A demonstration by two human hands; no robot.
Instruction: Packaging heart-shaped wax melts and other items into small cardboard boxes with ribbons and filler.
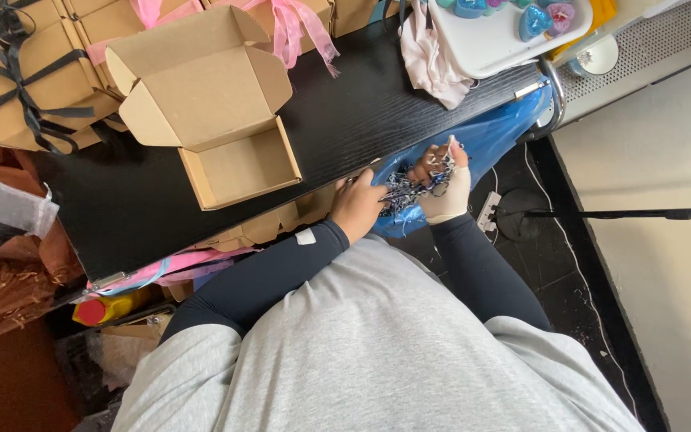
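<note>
I see L hand and R hand, fingers of both closed on a clump of shredded filler over blue bag, just off tabletop edge. Open cardboard box sits further back on tabletop.

Head camera, steeply downward (close range)

We observe a tangled bundle of shredded filler, dark blue-grey with pale glinting strands, held just off the near edge of the worktop. It sits loose and uncompressed, with strands projecting outward. We see the bundle gripped between both hands, directly above the open blue plastic bag that hangs beside the worktop edge.
</note>
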